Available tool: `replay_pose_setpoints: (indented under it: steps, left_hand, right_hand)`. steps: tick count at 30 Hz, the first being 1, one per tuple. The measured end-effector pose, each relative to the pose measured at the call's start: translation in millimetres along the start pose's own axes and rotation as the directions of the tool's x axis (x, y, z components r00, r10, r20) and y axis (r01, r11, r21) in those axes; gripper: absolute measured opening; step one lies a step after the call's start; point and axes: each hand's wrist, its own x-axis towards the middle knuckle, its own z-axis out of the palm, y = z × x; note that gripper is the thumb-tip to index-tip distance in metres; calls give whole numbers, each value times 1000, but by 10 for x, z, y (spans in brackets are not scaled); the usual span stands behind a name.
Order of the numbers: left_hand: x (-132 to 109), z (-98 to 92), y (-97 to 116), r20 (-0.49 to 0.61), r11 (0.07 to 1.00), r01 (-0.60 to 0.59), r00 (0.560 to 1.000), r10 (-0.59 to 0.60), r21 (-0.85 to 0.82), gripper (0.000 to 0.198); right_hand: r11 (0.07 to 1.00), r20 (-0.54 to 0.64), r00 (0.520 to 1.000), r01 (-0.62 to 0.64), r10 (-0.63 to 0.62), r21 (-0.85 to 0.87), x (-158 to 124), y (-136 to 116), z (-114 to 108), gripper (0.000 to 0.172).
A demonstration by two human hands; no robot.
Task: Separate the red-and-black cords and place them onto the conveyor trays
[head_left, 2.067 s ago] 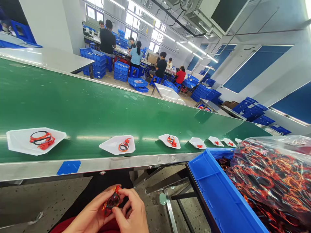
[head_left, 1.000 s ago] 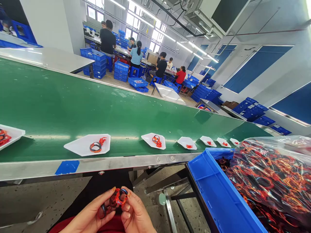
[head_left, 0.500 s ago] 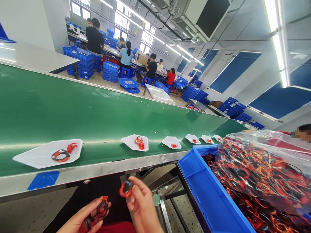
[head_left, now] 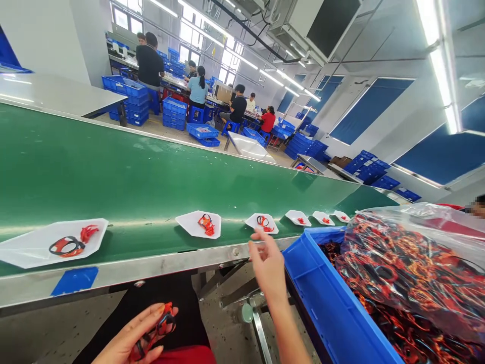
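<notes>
My left hand (head_left: 142, 336) holds several red and black coiled wires (head_left: 164, 323) low in the view, its fingers wrapped round them. Over the belt's metal edge, my right hand (head_left: 267, 260) has its fingers apart and holds nothing. Just beyond its fingertips is a white tray (head_left: 251, 222) with a black and red coil (head_left: 262, 220) and small red pieces inside. To the left, another white tray (head_left: 187, 224) and a larger one (head_left: 30, 247) each carry a coil and red pieces. Farther right, several smaller trays hold red pieces.
The green conveyor belt (head_left: 125, 172) crosses the view behind a metal rail (head_left: 166, 263). At right, a blue crate (head_left: 326, 298) holds many wires and a clear bag (head_left: 409, 253) full of them. People sit and stand at benches in the background.
My right hand has moved up and right to the belt and let go of its coil, now in the third tray. The trays have shifted left. My left hand keeps its coils.
</notes>
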Motion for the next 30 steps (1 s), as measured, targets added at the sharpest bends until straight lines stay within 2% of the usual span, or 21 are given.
replay_pose_setpoints:
  steps: [1, 3, 5, 6, 8, 10, 12, 14, 18, 25, 27, 30]
  left_hand:
    - [-27, 41, 2, -12, 999, -27, 1000, 27, 24, 50]
    - [-57, 105, -7, -45, 995, -77, 996, 80, 63, 45]
    - [-59, 129, -27, -74, 991, -106, 991, 112, 81, 42]
    - [-56, 128, -37, -79, 990, -117, 989, 124, 84, 42]
    - [-53, 111, -51, -77, 988, -130, 988, 137, 89, 43]
    - [-63, 94, -55, -62, 987, -131, 989, 137, 89, 44]
    - [-83, 89, -54, -58, 988, -125, 990, 131, 87, 44]
    - [-100, 95, -58, -61, 988, -126, 989, 131, 87, 46]
    - [-81, 90, -90, -65, 986, -134, 988, 141, 95, 49]
    - [-53, 51, -114, -38, 978, -161, 985, 168, 133, 46]
    - [-129, 101, -81, -19, 973, -185, 982, 189, 137, 45]
    - [-282, 217, -17, 12, 966, -223, 975, 223, 130, 43]
  right_hand:
    - [998, 125, 991, -50, 44, 44, -220, -53, 111, 31]
    - [987, 398, 913, -136, 91, 88, -647, -139, 354, 26]
    - [979, 529, 843, -175, 96, 102, -981, -168, 586, 33]
    - [979, 547, 832, -175, 89, 108, -1098, -158, 686, 35]
    - [974, 521, 848, -185, 91, 131, -1237, -101, 838, 31]
    - [932, 494, 853, -302, 169, 202, -1279, -24, 925, 22]
    - [822, 511, 811, -482, 287, 304, -1273, 44, 960, 20]
    - [707, 546, 761, -597, 350, 379, -1255, 86, 962, 29]
    - [624, 553, 744, -643, 374, 444, -1245, 101, 945, 43]
    - [547, 555, 729, -676, 401, 494, -1289, 142, 996, 44]
    - [467, 552, 706, -708, 444, 529, -1304, 165, 1016, 43]
    - [261, 587, 636, -758, 501, 598, -1319, 171, 1030, 40]
